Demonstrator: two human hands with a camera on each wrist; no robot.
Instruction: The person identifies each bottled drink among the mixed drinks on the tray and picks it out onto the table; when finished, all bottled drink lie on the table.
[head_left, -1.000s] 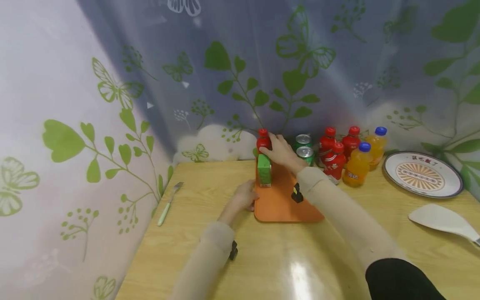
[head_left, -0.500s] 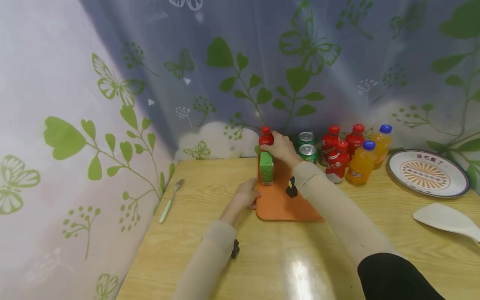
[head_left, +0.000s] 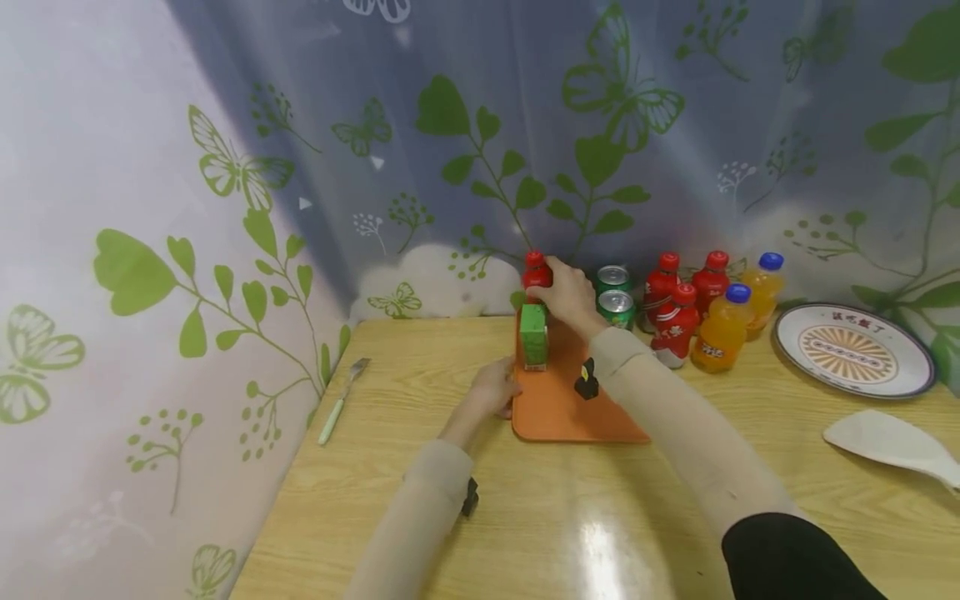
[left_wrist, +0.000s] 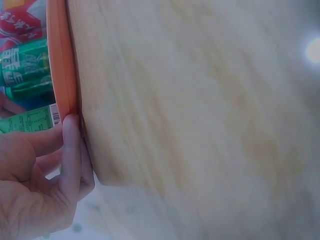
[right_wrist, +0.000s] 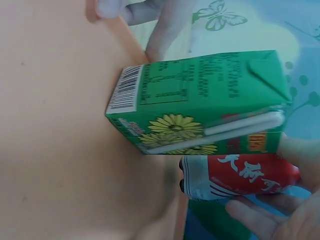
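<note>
In the head view, my right hand (head_left: 568,293) grips a red soda bottle (right_wrist: 240,176) that stands at the far left corner of an orange tray (head_left: 573,408). The fingers curl round the bottle below its cap. Just in front of the bottle a green drink carton (head_left: 534,337) stands upright on the tray, a white straw (right_wrist: 225,132) along its side. My left hand (head_left: 491,390) pinches the tray's left edge, thumb and fingers meeting there in the left wrist view. Part of the bottle is hidden behind the carton and my right hand.
Right of the tray stand two green cans (head_left: 616,308), several red bottles (head_left: 675,329) and two orange soda bottles (head_left: 722,333). A round plate (head_left: 855,350) and a white rice paddle (head_left: 888,442) lie far right. A fork (head_left: 343,402) lies left. A patterned curtain (head_left: 465,167) hangs behind the table.
The head view has shifted a little. Both hands keep their holds, the right on the bottle and the left on the tray's edge, with no clear movement of either thing.
</note>
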